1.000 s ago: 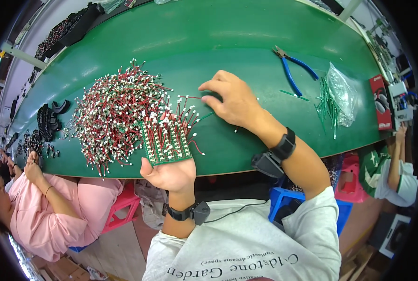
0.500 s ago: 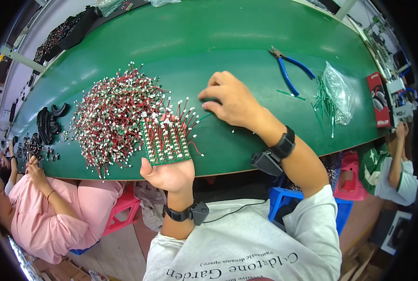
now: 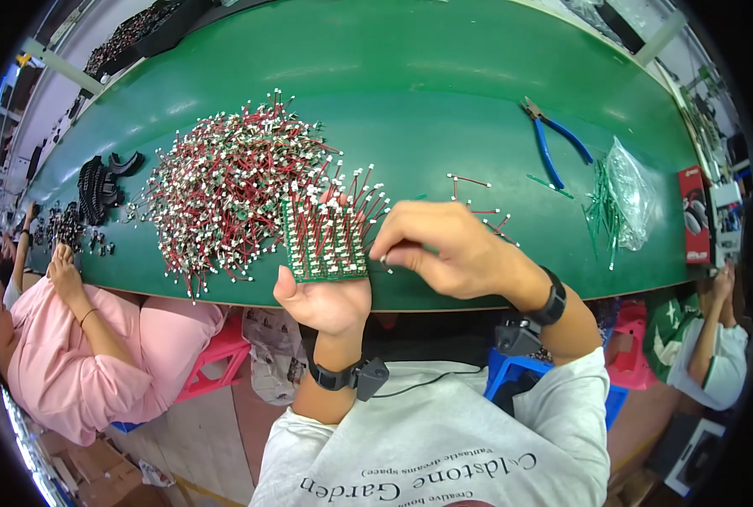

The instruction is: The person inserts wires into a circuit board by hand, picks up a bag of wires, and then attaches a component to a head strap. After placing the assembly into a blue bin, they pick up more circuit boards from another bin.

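My left hand holds a green circuit board from below at the near edge of the green table. Many red-wired parts stand up from the board. My right hand is at the board's right edge, fingers pinched on a small red-wired component against the board. A big heap of the same red-and-white wired components lies just left of and behind the board. A few loose components lie on the table behind my right hand.
Blue-handled pliers and a clear bag of green parts lie to the right. A red box sits at the far right edge. Black parts lie at the left. A person in pink sits to my left, another person to my right.
My right hand has come back from the loose components on the table to the board's right edge. The board and my left hand have stayed where they were.
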### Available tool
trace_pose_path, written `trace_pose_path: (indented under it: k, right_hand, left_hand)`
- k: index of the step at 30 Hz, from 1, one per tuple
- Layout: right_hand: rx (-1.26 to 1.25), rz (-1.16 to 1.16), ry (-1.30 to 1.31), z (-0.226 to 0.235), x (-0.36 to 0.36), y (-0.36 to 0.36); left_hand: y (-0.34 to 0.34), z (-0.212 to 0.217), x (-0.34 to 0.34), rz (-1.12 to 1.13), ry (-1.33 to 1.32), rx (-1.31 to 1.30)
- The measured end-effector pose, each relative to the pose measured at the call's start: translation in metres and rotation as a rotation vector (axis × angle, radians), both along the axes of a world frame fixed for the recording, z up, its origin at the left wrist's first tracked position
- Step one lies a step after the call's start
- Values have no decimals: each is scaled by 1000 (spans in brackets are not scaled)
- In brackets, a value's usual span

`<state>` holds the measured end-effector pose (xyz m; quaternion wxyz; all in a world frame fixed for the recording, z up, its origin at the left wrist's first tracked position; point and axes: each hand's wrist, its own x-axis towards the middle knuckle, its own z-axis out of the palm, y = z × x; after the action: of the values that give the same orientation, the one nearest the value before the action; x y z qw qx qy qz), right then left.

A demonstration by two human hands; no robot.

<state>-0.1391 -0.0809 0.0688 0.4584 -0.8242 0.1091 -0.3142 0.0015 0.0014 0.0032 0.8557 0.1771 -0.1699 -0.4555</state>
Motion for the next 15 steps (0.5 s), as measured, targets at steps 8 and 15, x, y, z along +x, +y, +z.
trace_pose_path:
  k: [8, 15]
  right_hand:
    - [-214, -58, 92, -25, 16, 12]
    - [-429, -133, 117, -38, 23, 20]
  left_hand:
    - [1, -2, 0, 76, -44, 57]
    - [2, -10, 1, 6, -75, -63]
